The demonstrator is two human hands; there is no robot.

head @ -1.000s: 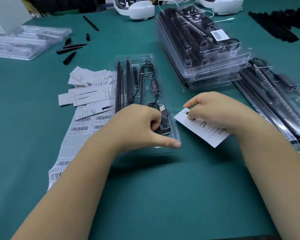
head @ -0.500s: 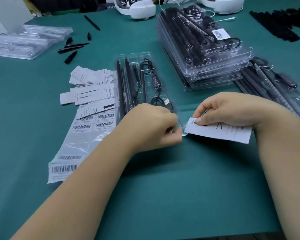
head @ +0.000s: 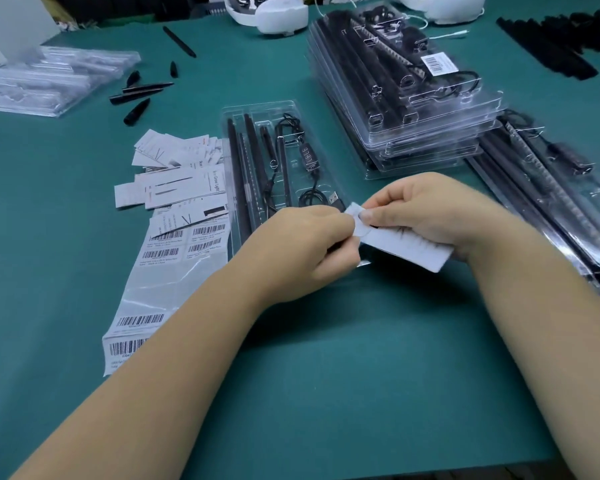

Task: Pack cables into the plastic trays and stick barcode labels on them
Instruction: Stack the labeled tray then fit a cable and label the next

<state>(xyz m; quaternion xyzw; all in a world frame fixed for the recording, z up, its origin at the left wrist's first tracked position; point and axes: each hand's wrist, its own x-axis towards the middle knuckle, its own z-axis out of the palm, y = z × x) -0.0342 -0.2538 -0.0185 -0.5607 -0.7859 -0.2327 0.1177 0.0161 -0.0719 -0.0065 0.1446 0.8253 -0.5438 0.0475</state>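
A clear plastic tray (head: 257, 110) lies in the middle of the green table, holding black rods and a coiled black USB cable (head: 314, 199). Over its near right corner I hold a white printed card (head: 407, 249) in both hands. My left hand (head: 302, 251) pinches the card's left end and covers the tray's near end. My right hand (head: 430, 209) grips the card from above, thumb pressed on its left corner. A sheet of barcode labels (head: 163, 268) lies to the left of the tray.
Folded white leaflets (head: 177, 168) are piled above the label sheet. A stack of packed trays (head: 413, 112) with a barcode label (head: 437, 64) on top stands at the back right, and more packed trays (head: 551, 202) lie at the right edge. Empty trays (head: 49, 77) and black pointed parts (head: 139, 95) sit far left.
My left hand came off the tray's front and took the card's left end. My right hand brought the card left and up, over the tray's near right corner.
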